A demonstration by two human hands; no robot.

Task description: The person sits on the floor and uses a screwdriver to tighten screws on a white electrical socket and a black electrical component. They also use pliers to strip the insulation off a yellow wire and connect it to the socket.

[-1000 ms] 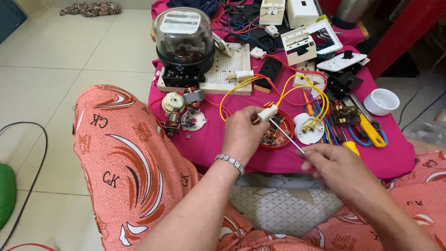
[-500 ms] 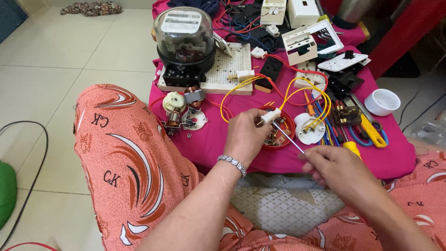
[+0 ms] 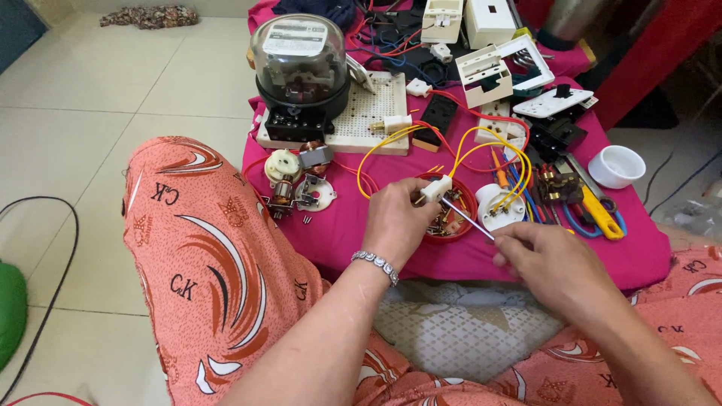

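Head camera looked down at a person seated on a tiled floor [image 3: 98,105], knees in orange patterned cloth, before a low pink-covered table [image 3: 632,256]. Left hand [image 3: 395,222] pinched a small white plug [image 3: 436,188] between its fingertips, just above a red dish of screws [image 3: 450,218]; the plug was a short pale block, tilted, its long axis running from lower left to upper right. Right hand [image 3: 553,263] was closed on a thin metal screwdriver [image 3: 468,218], whose shaft slanted up and left, its tip at the plug, probably touching it. Yellow wires [image 3: 391,143] looped behind. A round glass-domed meter [image 3: 301,64] stood further back on a perforated board [image 3: 372,113].
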